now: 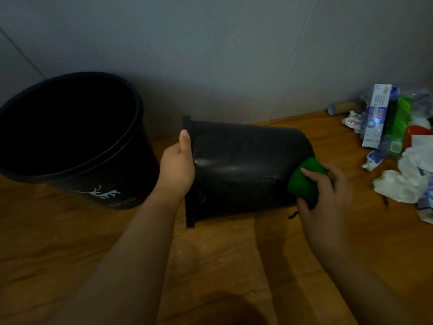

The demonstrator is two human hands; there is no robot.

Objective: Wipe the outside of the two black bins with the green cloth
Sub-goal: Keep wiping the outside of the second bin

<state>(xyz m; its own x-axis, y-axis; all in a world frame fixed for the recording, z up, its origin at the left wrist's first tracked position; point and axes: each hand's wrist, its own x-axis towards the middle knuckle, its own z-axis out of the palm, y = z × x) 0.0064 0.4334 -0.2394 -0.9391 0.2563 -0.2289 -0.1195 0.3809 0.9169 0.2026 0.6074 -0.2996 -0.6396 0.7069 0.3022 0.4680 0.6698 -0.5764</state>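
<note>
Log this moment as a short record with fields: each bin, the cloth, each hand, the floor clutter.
tipped bin: on its side on the wooden floor, rim toward the left
upright bin: stands to the left, white print on its side
green cloth: pressed against the tipped bin near its base
left hand: grips the tipped bin's rim
right hand: holds the green cloth
rubbish pile: packaging and tissue at the right by the wall

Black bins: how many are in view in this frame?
2. One bin stands upright at left by the wall. The other bin lies on its side at centre, left hand gripping its rim. None seems hidden.
</note>
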